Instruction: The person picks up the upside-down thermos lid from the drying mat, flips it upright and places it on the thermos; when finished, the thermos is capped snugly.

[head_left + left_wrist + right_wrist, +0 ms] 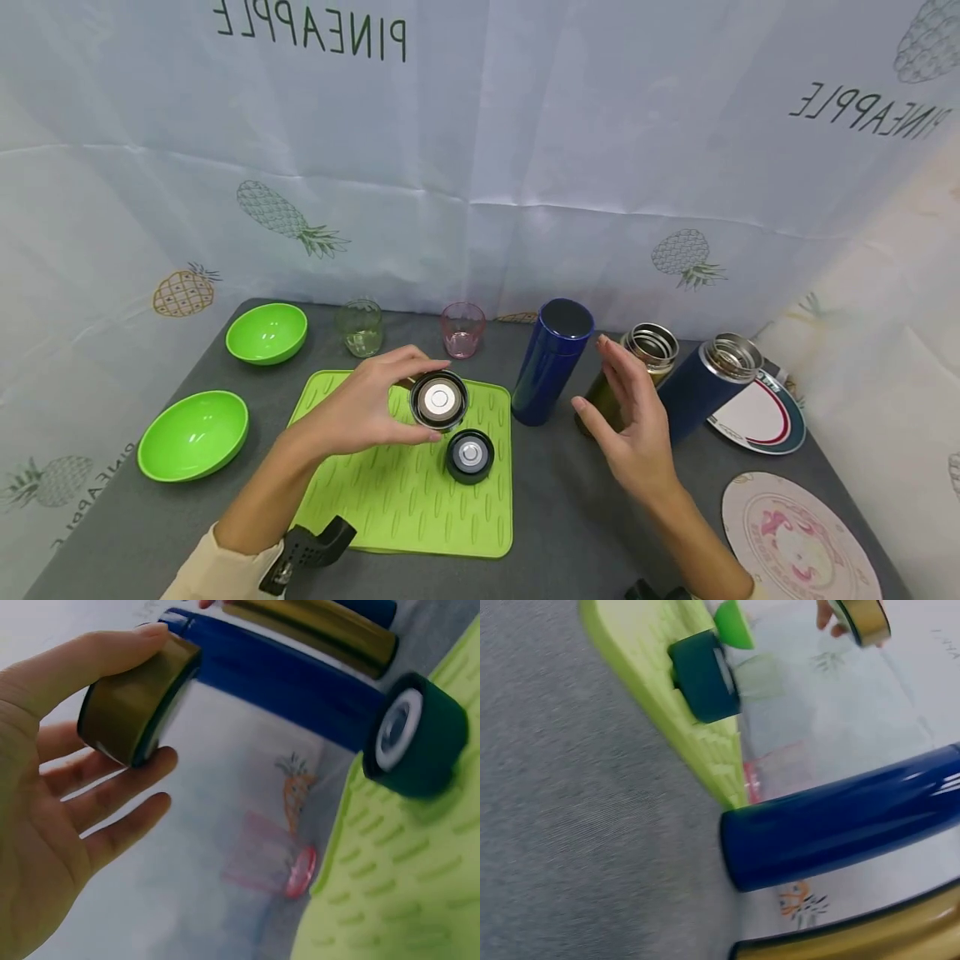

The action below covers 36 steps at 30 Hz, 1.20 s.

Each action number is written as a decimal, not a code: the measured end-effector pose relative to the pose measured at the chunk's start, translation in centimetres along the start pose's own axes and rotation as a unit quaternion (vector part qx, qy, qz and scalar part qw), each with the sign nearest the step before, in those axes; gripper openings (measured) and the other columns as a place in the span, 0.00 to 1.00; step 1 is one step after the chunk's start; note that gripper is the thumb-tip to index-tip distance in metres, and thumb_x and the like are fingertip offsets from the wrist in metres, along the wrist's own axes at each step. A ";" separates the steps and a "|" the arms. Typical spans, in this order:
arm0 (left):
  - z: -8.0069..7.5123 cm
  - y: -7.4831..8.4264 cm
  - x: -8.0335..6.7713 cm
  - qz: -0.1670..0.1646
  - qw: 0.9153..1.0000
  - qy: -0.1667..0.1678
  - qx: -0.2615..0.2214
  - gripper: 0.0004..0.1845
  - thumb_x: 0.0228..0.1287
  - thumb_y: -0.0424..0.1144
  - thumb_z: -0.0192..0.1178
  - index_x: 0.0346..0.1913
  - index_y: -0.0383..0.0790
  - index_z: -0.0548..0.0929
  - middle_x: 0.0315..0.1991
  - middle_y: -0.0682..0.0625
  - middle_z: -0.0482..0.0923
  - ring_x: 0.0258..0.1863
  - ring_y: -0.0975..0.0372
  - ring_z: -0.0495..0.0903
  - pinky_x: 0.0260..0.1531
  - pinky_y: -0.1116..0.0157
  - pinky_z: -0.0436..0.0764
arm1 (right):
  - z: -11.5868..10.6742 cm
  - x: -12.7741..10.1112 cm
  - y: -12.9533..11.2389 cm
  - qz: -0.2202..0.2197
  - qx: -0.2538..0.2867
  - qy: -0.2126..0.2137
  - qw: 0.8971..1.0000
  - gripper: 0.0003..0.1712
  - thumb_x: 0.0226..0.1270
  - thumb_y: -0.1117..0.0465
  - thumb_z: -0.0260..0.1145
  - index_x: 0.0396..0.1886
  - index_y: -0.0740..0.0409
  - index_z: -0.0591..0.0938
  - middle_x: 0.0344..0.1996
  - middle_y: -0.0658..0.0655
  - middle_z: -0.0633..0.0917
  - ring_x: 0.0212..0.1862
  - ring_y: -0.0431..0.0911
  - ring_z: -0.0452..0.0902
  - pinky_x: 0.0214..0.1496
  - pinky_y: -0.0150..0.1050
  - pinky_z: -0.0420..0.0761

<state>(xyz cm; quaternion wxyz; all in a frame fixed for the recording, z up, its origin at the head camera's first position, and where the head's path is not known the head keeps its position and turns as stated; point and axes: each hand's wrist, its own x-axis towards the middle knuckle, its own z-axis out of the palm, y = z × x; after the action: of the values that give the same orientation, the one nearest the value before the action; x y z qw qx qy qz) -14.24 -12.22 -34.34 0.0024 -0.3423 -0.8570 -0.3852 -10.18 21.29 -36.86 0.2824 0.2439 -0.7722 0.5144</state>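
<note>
The left hand (358, 408) holds a gold lid (438, 400) above the far part of the green mat (408, 492), thumb on one side of its rim, fingers (124, 776) curled round the other. The lid's steel-lined inside faces up. Just below it a dark lid (470, 456) lies on the mat, also inside up, with bare ribbed mat open all round it toward the near edge.

The right hand (637, 425) hovers with fingers straight and loosely spread, palm turned left, just in front of the gold flask (651, 350), gripping nothing. A capped blue flask (552, 360) stands between mat and gold flask; grey table (555, 517) lies open between the two hands. An open blue flask (708, 379) leans at the right, beside a rimmed plate (761, 417); a pink plate (798, 542) sits near the table's right edge.

The left wrist view shows the gold lid's smooth metallic wall, which the head view hides. The right wrist view shows the blue flask's foot on the felt-like table just off the mat's edge.

Two glossy green bowls (266, 333) sit at the left, two small ribbed glasses (462, 329) along the back.
</note>
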 end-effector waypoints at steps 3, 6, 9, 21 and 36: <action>0.0 0.7 0.9 0.010 1.000 0.013 -0.008 0.39 0.49 0.46 0.80 0.67 0.50 0.79 0.54 0.59 0.81 0.53 0.64 0.81 0.54 0.54 0.82 | -0.2 0.5 -0.4 -0.033 0.034 -0.001 0.999 0.41 0.55 0.87 0.65 0.71 0.74 0.67 0.68 0.56 0.75 0.72 0.43 0.73 0.74 0.33 0.72; 0.2 1.2 1.7 0.011 0.999 0.025 -0.020 0.39 0.48 0.44 0.81 0.66 0.48 0.78 0.57 0.56 0.82 0.54 0.62 0.83 0.55 0.53 0.83 | -0.1 0.8 -0.4 -0.037 0.055 -0.019 0.998 0.39 0.56 0.86 0.65 0.69 0.76 0.68 0.66 0.60 0.77 0.68 0.43 0.77 0.71 0.34 0.76; 0.7 1.8 2.5 0.005 0.999 0.030 -0.041 0.39 0.47 0.43 0.82 0.65 0.46 0.78 0.58 0.55 0.82 0.51 0.62 0.84 0.54 0.57 0.84 | 0.2 0.8 -0.4 -0.015 0.066 -0.048 0.997 0.39 0.57 0.85 0.66 0.70 0.73 0.68 0.66 0.63 0.77 0.66 0.41 0.78 0.69 0.33 0.78; 3.6 2.9 4.5 0.034 0.995 0.023 -0.086 0.37 0.47 0.41 0.82 0.62 0.44 0.79 0.54 0.54 0.83 0.48 0.63 0.84 0.53 0.61 0.84 | 2.7 0.4 0.2 0.064 0.137 -0.148 0.977 0.31 0.68 0.78 0.63 0.71 0.67 0.71 0.66 0.51 0.77 0.58 0.37 0.84 0.56 0.33 0.86; 4.8 1.9 4.0 0.071 0.992 0.052 -0.087 0.36 0.46 0.37 0.82 0.62 0.46 0.80 0.57 0.52 0.82 0.51 0.62 0.83 0.52 0.60 0.85 | 3.4 0.1 0.9 0.101 0.186 -0.165 0.963 0.29 0.70 0.76 0.62 0.70 0.71 0.71 0.64 0.44 0.77 0.55 0.37 0.86 0.51 0.36 0.88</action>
<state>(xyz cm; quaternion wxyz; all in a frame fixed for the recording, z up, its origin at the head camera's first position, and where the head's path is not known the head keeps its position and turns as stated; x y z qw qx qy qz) -14.95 -5.79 -35.44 0.0448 -0.3806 -0.7923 -0.4748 -11.48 18.40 -38.41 0.0474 0.2939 -0.7192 0.6278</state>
